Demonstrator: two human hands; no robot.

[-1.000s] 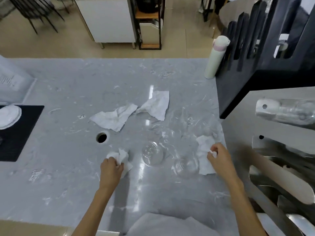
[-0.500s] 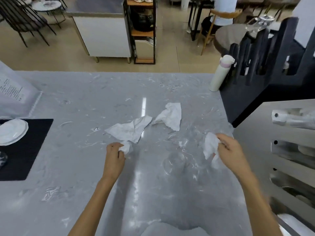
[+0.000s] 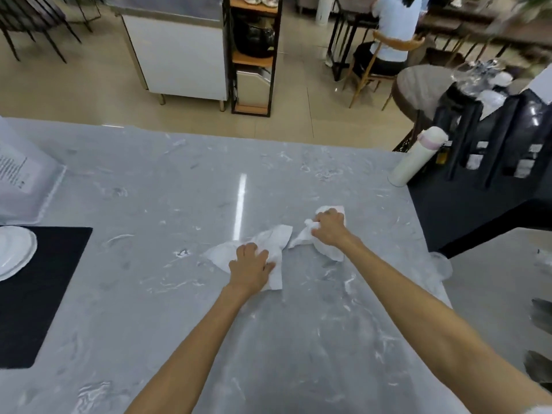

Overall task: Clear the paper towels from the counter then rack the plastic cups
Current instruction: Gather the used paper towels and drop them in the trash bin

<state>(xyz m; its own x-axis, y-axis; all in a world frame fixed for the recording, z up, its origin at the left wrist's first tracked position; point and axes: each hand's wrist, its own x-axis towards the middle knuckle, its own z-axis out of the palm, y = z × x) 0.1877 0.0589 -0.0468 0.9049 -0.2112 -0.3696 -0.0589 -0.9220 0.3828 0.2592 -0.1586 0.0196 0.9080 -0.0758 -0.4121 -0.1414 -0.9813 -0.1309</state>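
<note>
Both hands have advanced toward 12 o'clock since half a second ago, reaching the two far towels. Left hand presses, fingers curled, on the left towel; right hand bunches the right towel at 1 o'clock. Both sit mid-counter. Cups not visible now. Judgement: gather each sheet fully into the fist before lifting, so no corner drags.

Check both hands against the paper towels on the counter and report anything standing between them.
Nothing visible does. The left hand already lies on one spread paper towel, and the right hand is closed on crumpled paper towels. The grey counter around them is bare; the white bottle stands far off at the back edge.
</note>
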